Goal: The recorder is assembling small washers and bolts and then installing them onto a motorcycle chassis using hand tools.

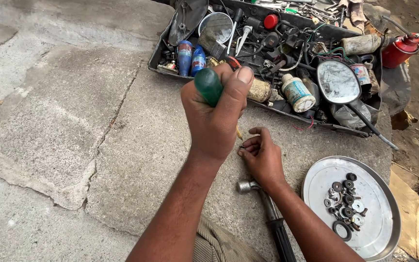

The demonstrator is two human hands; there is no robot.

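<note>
The left hand [215,116] was clenched in a fist round a green handle [208,86], thumb pressed along its top, the tool standing nearly upright above the concrete slab [136,145]; its shaft was hidden behind the fist, with only a yellowish bit showing just below. The right hand [263,157] lay low on the slab just beside and under the left, fingers curled, fingertips pinching a small dark part [242,146] too small to identify. A hammer [263,204] lay on the slab under the right wrist, head towards the hands. To the right sat a round metal plate [379,233] holding washers [346,201] and nuts. Beyond the hands stood a black tray [157,51] crowded with mirrors, bottles, wires and tools; a red oil can [399,49] stood at its far right.
</note>
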